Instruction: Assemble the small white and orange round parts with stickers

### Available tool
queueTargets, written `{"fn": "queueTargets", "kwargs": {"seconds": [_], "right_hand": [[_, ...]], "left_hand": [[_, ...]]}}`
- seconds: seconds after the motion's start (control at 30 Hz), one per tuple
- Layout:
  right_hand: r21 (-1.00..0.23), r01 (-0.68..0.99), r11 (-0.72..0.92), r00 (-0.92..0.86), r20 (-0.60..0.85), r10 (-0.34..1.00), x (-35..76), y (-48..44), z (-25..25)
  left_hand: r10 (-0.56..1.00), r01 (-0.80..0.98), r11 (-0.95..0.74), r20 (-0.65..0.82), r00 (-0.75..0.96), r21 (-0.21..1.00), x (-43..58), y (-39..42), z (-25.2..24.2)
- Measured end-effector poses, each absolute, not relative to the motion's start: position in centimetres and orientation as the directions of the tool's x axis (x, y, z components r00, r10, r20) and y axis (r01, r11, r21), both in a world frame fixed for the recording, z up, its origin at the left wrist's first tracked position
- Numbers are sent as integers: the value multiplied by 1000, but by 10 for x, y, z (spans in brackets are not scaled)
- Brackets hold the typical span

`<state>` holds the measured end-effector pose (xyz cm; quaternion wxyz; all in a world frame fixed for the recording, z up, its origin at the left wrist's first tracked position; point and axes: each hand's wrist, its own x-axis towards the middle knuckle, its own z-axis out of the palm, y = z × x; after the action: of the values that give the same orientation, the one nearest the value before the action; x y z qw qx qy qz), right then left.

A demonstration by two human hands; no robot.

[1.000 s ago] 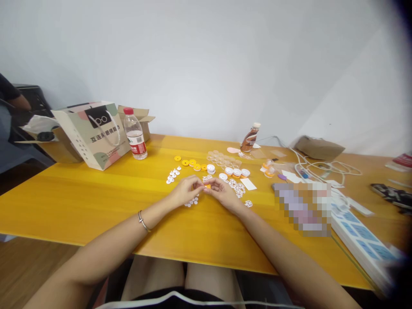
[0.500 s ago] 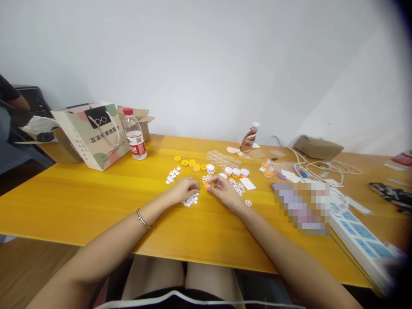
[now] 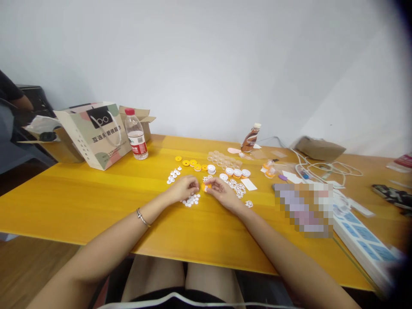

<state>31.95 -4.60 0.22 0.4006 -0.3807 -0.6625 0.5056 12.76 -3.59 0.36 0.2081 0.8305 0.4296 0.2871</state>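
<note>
My right hand [image 3: 223, 195] pinches a small orange disc [image 3: 205, 186] by its edge, just above the table. Close to the disc's left side, my left hand [image 3: 186, 189] has its fingers curled together; whether something small is in them is hidden. Under the left hand lies a cluster of small white round pieces [image 3: 192, 200]. More white pieces with stems [image 3: 174, 175] sit behind it. Yellow discs [image 3: 186, 163] form a row farther back. White-and-orange spools [image 3: 237, 173] stand behind the right hand, with white lattice-cut pieces [image 3: 238, 188] beside it.
Clear plastic rings [image 3: 223, 159] lie behind the discs. A water bottle [image 3: 137, 137] and paper bag [image 3: 99, 137] stand at back left, a brown drink bottle [image 3: 251, 138] at back right. White cables [image 3: 305, 163] and a long white-and-blue box [image 3: 360, 236] occupy the right. Another person's arm shows far left.
The orange disc in my right hand has tilted slightly and moved a little left, nearer my left hand. The whole view has shifted slightly.
</note>
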Motion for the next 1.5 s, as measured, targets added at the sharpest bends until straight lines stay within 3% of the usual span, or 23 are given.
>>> {"fn": "queueTargets", "kwargs": {"seconds": [0.13, 0.3, 0.43, 0.73, 0.97, 1.13, 1.5], "right_hand": [[-978, 74, 195, -403, 149, 903, 320, -47, 2], [-977, 75, 202, -426, 151, 892, 320, -46, 0], [-976, 87, 202, -425, 147, 893, 321, -47, 0], [-973, 96, 209, -456, 144, 878, 319, -45, -4], [-977, 80, 197, -467, 138, 873, 319, -47, -4], [-979, 72, 189, -476, 133, 869, 317, -50, 0], [-984, 57, 171, -493, 121, 862, 316, -51, -1]], "left_hand": [[826, 543, -562, 386, 411, 624, 128, -40, 11], [889, 344, -406, 278, 364, 847, 131, -42, 7], [893, 210, -335, 239, 380, 918, 133, -41, 4], [877, 302, -454, 361, 318, 838, 134, -42, 5], [888, 425, -450, 343, 307, 786, 135, -45, 9], [828, 410, -557, 440, 348, 722, 137, -45, 12], [873, 466, -483, 366, 323, 741, 138, -46, 8]]}}
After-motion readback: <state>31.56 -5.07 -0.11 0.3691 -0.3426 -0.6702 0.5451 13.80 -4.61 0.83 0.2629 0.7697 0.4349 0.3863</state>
